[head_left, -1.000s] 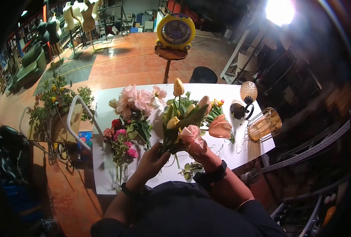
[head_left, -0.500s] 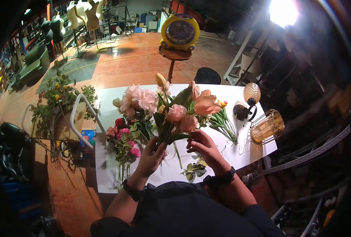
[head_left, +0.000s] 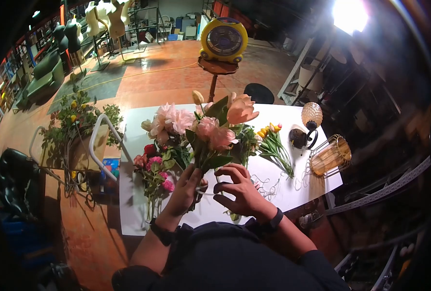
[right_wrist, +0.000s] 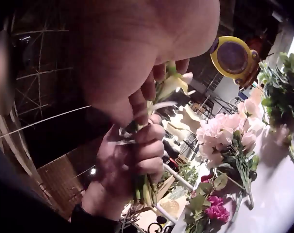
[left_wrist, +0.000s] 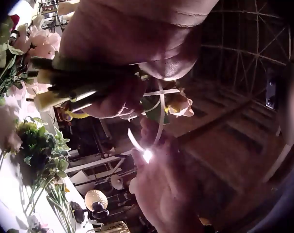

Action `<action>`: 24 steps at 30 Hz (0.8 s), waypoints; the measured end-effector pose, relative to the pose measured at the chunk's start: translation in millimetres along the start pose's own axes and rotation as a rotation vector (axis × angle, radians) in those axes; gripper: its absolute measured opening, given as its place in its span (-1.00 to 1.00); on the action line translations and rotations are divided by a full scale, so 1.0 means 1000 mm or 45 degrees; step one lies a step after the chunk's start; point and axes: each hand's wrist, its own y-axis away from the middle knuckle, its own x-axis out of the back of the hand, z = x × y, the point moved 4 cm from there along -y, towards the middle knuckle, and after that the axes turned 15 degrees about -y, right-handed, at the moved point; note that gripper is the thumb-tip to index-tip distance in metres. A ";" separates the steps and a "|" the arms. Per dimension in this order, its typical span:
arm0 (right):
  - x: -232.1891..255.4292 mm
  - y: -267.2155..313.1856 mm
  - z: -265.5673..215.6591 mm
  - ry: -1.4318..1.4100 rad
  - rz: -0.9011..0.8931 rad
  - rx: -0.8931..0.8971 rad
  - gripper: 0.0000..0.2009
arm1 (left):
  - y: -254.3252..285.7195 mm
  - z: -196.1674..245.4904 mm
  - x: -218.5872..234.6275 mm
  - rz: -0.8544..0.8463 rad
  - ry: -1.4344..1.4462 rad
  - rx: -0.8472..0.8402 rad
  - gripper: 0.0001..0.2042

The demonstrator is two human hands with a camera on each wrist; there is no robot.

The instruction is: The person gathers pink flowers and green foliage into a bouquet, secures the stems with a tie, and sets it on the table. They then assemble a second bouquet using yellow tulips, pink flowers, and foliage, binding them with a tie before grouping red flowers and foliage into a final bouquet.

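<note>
My left hand [head_left: 184, 191] grips the stems of a bouquet, which stands up over the table. Pink roses [head_left: 221, 138], a large peach tulip [head_left: 242, 109] and broad green leaves make up its head. In the left wrist view the cut stem ends [left_wrist: 47, 100] stick out of that fist. A thin white strip [left_wrist: 161, 116] curves out from beside the stems. To the right of the bouquet, my right hand [head_left: 239, 191] pinches this strip between thumb and fingers, its other fingers spread and bent. The right wrist view shows both hands close together at the stems.
On the white table [head_left: 285, 114] lie pink peonies [head_left: 174, 121], magenta flowers [head_left: 168, 185] and yellow tulips [head_left: 276, 145]. A wire-cage lamp [head_left: 330, 156] and a beaded glass shade [head_left: 312, 115] stand at the right. Behind is a yellow fan [head_left: 224, 41].
My right hand has left the flower heads and come down beside the stems, where it now pinches the white strip. The bouquet stays in my left hand, its flowers shifted slightly.
</note>
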 end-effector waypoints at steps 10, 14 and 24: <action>0.017 0.003 -0.019 -0.544 -0.093 -0.158 -0.85 | -0.006 -0.001 0.009 -0.087 0.083 0.005 -0.73; 0.060 0.000 -0.042 -0.253 0.056 -0.133 -0.77 | -0.009 -0.017 0.027 -0.144 0.219 0.118 -0.65; 0.076 0.005 -0.023 0.193 0.061 -0.179 -0.94 | 0.002 0.000 0.023 -0.304 0.207 -0.001 -0.62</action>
